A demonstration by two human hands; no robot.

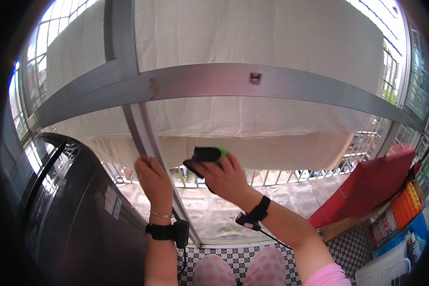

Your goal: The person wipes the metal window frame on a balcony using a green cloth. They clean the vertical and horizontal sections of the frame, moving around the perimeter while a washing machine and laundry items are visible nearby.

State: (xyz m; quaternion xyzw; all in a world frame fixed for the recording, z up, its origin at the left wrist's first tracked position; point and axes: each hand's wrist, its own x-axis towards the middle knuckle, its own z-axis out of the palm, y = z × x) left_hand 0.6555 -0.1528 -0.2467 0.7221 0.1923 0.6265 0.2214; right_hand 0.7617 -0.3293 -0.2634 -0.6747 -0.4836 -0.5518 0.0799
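Note:
My right hand [223, 178] holds a green and black cleaning pad [208, 157], slightly blurred, against or close to the window glass [207, 221]. Whether the pad touches the glass cannot be told. My left hand [153, 178] is closed around the upright grey metal window frame [146, 136], below the broad metal crossbar [207, 80]. Both wrists wear black straps with small cabled devices. Pale fabric [257, 118] hangs behind the frame.
A large black appliance or bin [93, 200] stands close at my left. On the right are a red sheet [368, 182], an orange ridged item [407, 207] and a white wire rack [389, 271]. Railings [271, 177] stand beyond the glass, over a stone ledge.

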